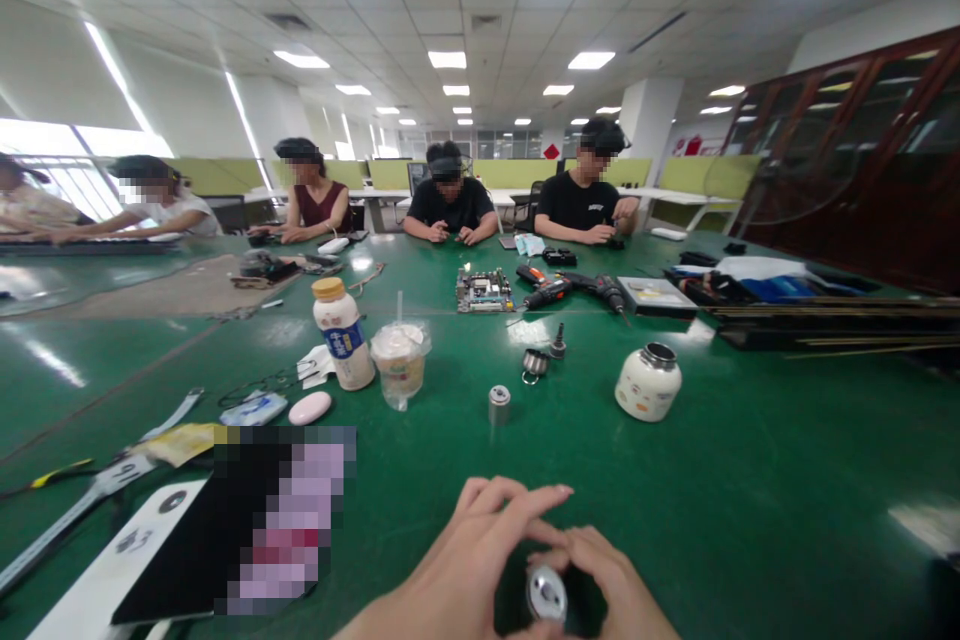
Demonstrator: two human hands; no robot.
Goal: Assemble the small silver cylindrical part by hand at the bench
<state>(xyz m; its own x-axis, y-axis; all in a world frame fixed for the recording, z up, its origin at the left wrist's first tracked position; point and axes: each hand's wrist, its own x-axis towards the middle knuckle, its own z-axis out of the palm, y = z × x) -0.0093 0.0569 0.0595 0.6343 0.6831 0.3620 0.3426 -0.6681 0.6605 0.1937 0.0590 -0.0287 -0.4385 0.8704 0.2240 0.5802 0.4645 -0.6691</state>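
Near the bottom edge, a small silver metal cylinder [547, 595] with a round hole in its top sits between my hands. My left hand [472, 560] arches over its left side, index finger stretched to the right, thumb at the near side of the cylinder. On the other side, my right hand [611, 575] curls round with its fingertips by the far side. A similar silver cylinder [499, 404] stands upright on the green table [757, 480] farther forward. Beyond it lie a steel cup-like part [535, 364] and a dark pointed part [558, 342].
A white jar [649, 383] stands at the right. To the left are a bottle [343, 335], a lidded drink cup [402, 363], a pink oval case [310, 408] and a dark tablet [202, 540]. A circuit board [484, 290] and power drills [551, 290] lie farther back. Several people sit opposite.
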